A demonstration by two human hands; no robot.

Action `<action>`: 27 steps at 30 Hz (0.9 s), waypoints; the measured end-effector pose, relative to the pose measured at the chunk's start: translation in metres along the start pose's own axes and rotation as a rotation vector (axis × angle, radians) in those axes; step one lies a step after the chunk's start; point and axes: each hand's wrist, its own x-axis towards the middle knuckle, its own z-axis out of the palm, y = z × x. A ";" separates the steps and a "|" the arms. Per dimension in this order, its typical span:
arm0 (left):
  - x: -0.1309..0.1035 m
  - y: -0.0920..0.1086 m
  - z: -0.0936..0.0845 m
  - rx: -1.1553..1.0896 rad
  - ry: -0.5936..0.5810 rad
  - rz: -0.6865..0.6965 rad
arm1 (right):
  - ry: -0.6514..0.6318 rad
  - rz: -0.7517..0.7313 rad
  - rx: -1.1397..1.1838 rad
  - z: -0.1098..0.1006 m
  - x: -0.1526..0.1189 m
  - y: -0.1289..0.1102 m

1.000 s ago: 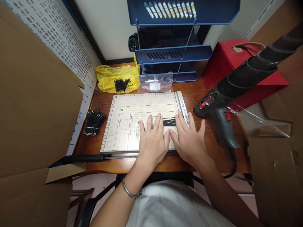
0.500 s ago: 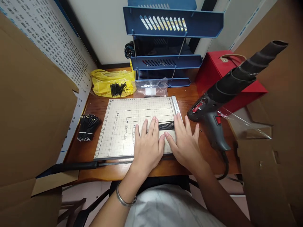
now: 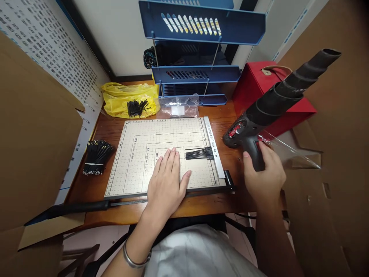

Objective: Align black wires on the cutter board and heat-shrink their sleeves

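Note:
My left hand (image 3: pixel 166 181) lies flat on the gridded board of a paper cutter (image 3: pixel 135 154), fingers stretched out and holding nothing. To its right, a row of thin black wires (image 3: pixel 198 154) is laid side by side on the board, their right ends at the cutter's silver edge strip (image 3: pixel 213 148). My right hand (image 3: pixel 266 175) is wrapped round the handle of a dark grey heat gun (image 3: pixel 268 105), with the thumb on the left side and fingers by the red trigger. The gun stands tilted, its nozzle pointing up and to the right.
A bundle of black wires (image 3: pixel 98 156) tied with a white band lies left of the board. Short black pieces (image 3: pixel 137 108) rest on a yellow bag (image 3: pixel 115 100). Behind are a clear plastic bag (image 3: pixel 165 105), a blue rack (image 3: pixel 198 74) and a red box (image 3: pixel 256 73). The cutter's handle (image 3: pixel 77 206) sticks out left.
My right hand has left the board and closed round the heat gun's handle. My left hand has slid left, away from the wires, which now show more fully. The view has shifted slightly.

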 end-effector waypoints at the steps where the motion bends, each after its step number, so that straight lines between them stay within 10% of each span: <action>1: 0.000 0.001 0.000 0.005 -0.004 -0.002 | 0.013 -0.013 0.004 0.002 -0.001 0.001; 14: 0.000 0.000 -0.001 0.051 -0.005 0.015 | 0.090 0.075 0.201 -0.005 0.006 -0.021; 16: 0.000 0.000 -0.001 0.050 -0.005 0.015 | 0.115 0.295 0.585 -0.010 0.015 -0.037; 22: -0.001 0.000 -0.001 0.047 0.016 0.018 | -0.657 0.853 1.944 0.003 0.052 -0.047; 27: 0.007 0.001 -0.004 -0.007 0.071 0.002 | -0.444 1.407 3.192 0.027 0.066 -0.037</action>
